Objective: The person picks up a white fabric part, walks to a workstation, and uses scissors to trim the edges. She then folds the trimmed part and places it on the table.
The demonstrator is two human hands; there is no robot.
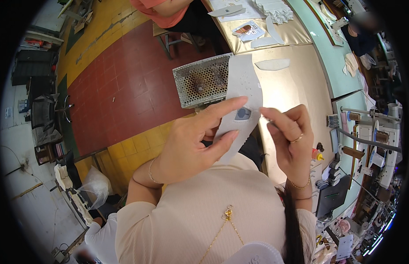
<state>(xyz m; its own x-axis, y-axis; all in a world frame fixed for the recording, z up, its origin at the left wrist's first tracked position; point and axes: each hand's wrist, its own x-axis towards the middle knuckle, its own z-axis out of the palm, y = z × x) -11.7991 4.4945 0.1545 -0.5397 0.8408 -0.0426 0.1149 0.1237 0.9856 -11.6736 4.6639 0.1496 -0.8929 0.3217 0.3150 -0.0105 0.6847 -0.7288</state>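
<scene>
My left hand (192,134) grips a long, light grey cut panel (245,81) by its left edge, thumb and forefinger spread across its face. The panel looks like thin leather or cloth, with one zigzag-cut edge near its lower end. A dark grey patch (242,114) with a small emblem sits on it between my finger and thumb. At the panel's right edge, my right hand (290,136) is closed in a pinch, its fingertips by the patch. What those fingertips hold, if anything, is too small to make out.
A metal box with a perforated, scorched top (202,83) stands behind the panel. On the gold-covered table (297,94) lie a loose pale cut piece (272,64), a stack of white pieces (275,9) and a printed card (248,30). Sewing machines line the right; a person sits beyond the table.
</scene>
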